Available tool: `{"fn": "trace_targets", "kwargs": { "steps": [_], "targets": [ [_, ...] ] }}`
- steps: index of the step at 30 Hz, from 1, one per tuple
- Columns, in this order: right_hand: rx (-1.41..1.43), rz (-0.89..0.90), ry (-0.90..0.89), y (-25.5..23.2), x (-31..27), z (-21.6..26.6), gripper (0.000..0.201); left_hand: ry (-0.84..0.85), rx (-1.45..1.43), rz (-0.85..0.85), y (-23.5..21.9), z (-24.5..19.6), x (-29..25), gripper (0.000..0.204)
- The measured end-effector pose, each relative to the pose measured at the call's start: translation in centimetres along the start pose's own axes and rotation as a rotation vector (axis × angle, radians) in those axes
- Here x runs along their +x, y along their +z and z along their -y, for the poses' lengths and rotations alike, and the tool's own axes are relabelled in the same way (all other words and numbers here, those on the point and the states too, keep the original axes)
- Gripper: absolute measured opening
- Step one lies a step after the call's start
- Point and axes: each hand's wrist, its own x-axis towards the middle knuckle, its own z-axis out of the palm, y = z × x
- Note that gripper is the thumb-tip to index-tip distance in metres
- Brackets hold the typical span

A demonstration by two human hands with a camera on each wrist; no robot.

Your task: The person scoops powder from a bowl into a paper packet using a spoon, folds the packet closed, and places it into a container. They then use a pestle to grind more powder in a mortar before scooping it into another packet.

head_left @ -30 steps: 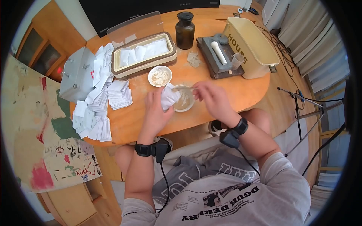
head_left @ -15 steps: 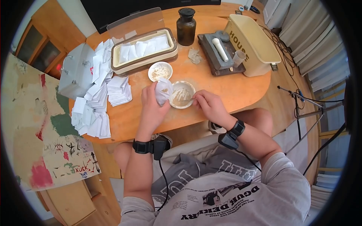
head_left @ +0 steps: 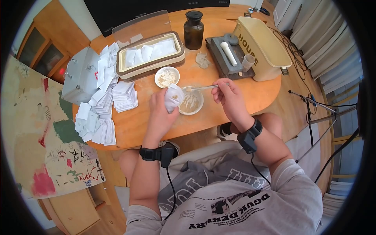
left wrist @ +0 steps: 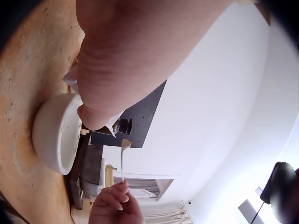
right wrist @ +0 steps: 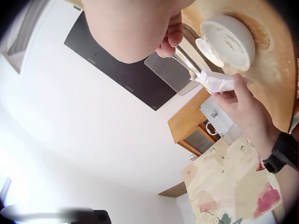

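My left hand (head_left: 159, 115) grips a small white paper packet (head_left: 173, 100) whose top is open, with some tan powder showing inside. My right hand (head_left: 232, 101) pinches the thin handle of a metal spoon (head_left: 205, 87). Tan powder sits on the spoon's tip (left wrist: 125, 143), which is raised close to the packet's mouth. Below both hands stands a white bowl (head_left: 201, 106), its inside streaked with pale powder. Another white bowl (head_left: 157, 80) holding more powder is just beyond the packet.
Stacks of folded white papers (head_left: 124, 96) lie at the left beside a silver case (head_left: 80, 74). Behind is a lidded cream box (head_left: 122, 74) with filled packets. A dark jar (head_left: 194, 31), a white pestle (head_left: 228, 54), a small clear cup (head_left: 247, 62) and a HOUSE bin (head_left: 266, 51) stand farther back.
A second ago the spoon was at the packet; half a second ago it was down in the near bowl. Now my right hand has lifted it, loaded with powder, back toward the packet.
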Motion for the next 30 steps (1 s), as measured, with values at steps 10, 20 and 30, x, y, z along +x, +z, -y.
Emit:
{"fn": "trace_targets", "kwargs": {
  "steps": [10, 20, 30],
  "targets": [
    [-0.826, 0.046, -0.441, 1.7, -1.6, 0.5, 0.014, -0.045, -0.039, -0.012, 0.6, 0.6, -0.1, 0.066],
    [-0.803, 0.209, -0.184, 1.1, -2.0, -2.6, 0.016, -0.119, -0.125, -0.052, 0.2, 0.6, 0.0, 0.069],
    [-0.125, 0.03, 0.2, -0.5, -0.5, -2.3, 0.022, -0.068, -0.074, -0.047, 0.2, 0.8, 0.0, 0.067]
  ]
}}
